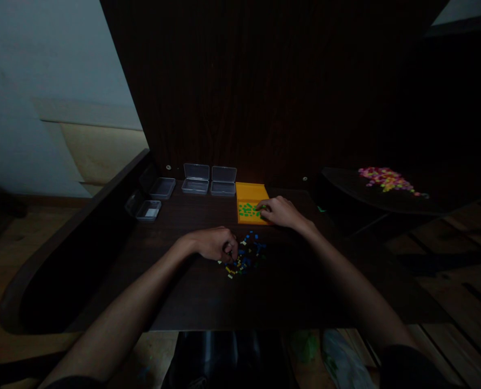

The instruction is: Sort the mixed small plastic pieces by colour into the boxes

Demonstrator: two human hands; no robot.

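Observation:
A small pile of blue, yellow and dark beads (245, 258) lies in the middle of the dark wooden table (208, 302). My left hand (215, 243) rests at the pile's left edge with its fingers curled in a pinch; what they hold is too small to see. My right hand (280, 211) reaches over the right side of an open orange box (249, 202) that holds several green beads, its fingers bent down into the box.
Four clear plastic boxes stand open along the back: two side by side (209, 180), one (162, 187) and one (148, 210) further left. A dark round tray (346, 189) with a heap of pink and yellow beads (386, 179) sits to the right. A dark panel rises behind the table.

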